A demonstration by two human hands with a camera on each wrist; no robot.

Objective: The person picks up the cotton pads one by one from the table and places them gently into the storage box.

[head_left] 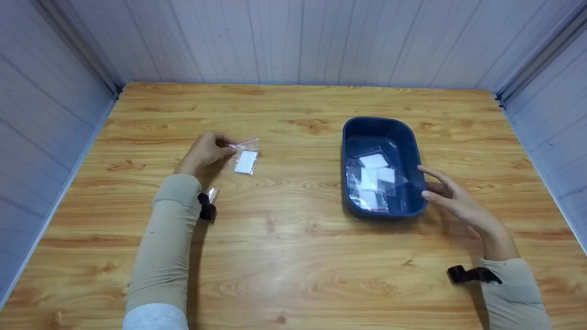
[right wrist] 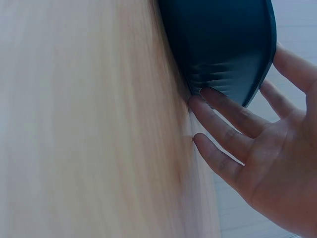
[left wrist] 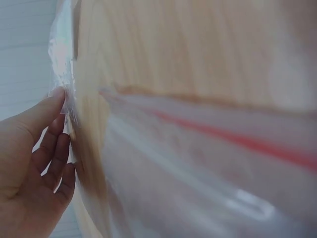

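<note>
My left hand (head_left: 208, 150) pinches the edge of a small clear zip bag (head_left: 246, 161) between thumb and fingertips. A white rectangular piece shows inside the bag. In the left wrist view the pinched bag (left wrist: 61, 49) hangs beyond the thumb. Another clear bag with a red zip line (left wrist: 208, 148) lies close under the left wrist, mostly hidden in the head view. My right hand (head_left: 451, 199) is at the right side of a dark blue bin (head_left: 410, 137), thumb and forefinger at its rim. The other fingers (right wrist: 230, 116) spread loosely along the bin's outer wall.
Inside the bin lie several clear bags (head_left: 373, 176) with white pieces, overlapping one another. The wood-grain table (head_left: 284, 256) is bounded by a panelled wall (head_left: 293, 41) at the back and side walls left and right.
</note>
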